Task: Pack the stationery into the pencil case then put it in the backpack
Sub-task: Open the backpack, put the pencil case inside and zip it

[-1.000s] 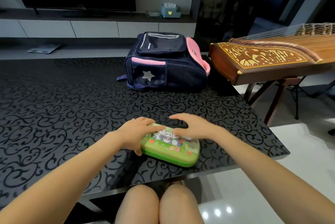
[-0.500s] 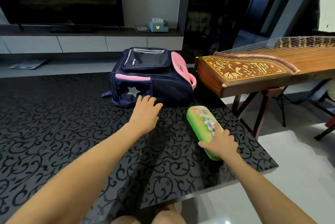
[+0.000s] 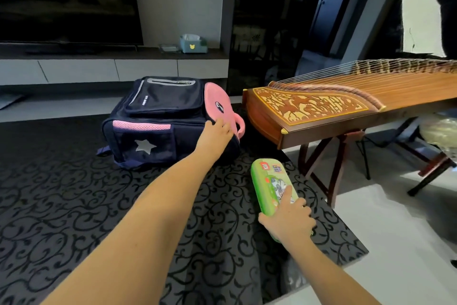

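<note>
A navy and pink backpack (image 3: 158, 119) lies on the black patterned table (image 3: 74, 193), its pink top flap facing right. My left hand (image 3: 215, 133) reaches across to that pink flap and touches its edge near the handle. A closed green pencil case (image 3: 268, 182) with cartoon stickers lies lengthwise near the table's right edge. My right hand (image 3: 288, 218) grips its near end, thumb on the left side and index finger laid along the lid. No loose stationery is in sight.
A wooden zither (image 3: 346, 104) on a stand sits just right of the backpack, past the table's right edge (image 3: 346, 228). A low TV cabinet (image 3: 111, 67) with a tissue box (image 3: 193, 44) runs along the far wall. White floor lies to the right.
My right hand swung the pencil case off to the right and holds it. My left hand left the case and travelled forward to the backpack's pink flap. The view moved closer.
</note>
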